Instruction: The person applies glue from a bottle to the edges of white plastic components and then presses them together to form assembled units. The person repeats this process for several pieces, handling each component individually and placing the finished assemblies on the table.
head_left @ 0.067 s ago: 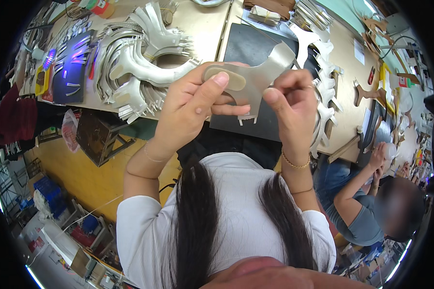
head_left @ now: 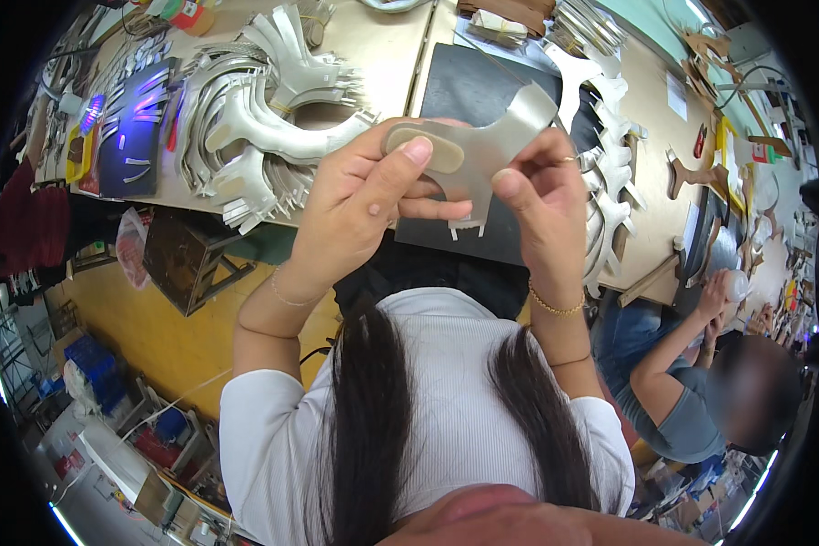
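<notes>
Above the black mat, my left hand holds a silvery shoe-upper piece, its thumb on top and its fingers underneath. A tan rounded-end patch lies on the piece beside that thumb. Closed at the piece's right edge is my right hand, thumb and curled fingers pinching there; part of that grip is hidden. Narrow tabs show at the piece's lower end.
Fanned stacks of silvery pieces cover the table's left part. More pale pieces run in a row on the right. A dark board with small strips lies far left. A co-worker sits at the right.
My right hand has shifted slightly left, bringing its thumb and fingers closer against the piece's edge. My left hand has stayed where it was.
</notes>
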`<state>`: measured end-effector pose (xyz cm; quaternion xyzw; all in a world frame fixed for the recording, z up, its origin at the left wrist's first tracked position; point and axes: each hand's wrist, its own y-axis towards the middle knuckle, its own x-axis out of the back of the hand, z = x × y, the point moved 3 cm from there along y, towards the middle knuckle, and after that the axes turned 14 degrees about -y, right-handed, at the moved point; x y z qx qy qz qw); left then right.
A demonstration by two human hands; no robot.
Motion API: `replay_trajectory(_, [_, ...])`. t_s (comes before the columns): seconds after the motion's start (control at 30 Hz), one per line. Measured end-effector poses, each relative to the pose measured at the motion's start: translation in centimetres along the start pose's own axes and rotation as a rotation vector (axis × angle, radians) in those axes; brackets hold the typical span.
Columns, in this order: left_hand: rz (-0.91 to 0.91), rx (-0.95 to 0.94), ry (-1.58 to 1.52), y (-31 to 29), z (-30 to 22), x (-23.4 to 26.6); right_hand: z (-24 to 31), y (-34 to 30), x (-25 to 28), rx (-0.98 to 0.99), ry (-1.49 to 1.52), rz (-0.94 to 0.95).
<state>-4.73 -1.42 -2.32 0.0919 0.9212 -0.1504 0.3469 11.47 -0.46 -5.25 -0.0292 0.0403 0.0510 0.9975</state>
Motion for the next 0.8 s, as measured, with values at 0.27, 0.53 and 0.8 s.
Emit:
replay_trajectory(0.27, [-0.003,0.0,0.075,0.2,0.5,-0.5,-0.2,-0.2,-1.1,-0.102,0.015,0.084])
replay_trajectory(0.53, [-0.055,-0.093,0.249,0.6,0.8,0.6,0.0,0.0,-1.1,-0.063,0.004,0.051])
replay_trajectory(0.8, [-0.079,-0.131,0.177,0.5,1.5,1.4,-0.4,0.1,-1.1,-0.032,0.011,0.067])
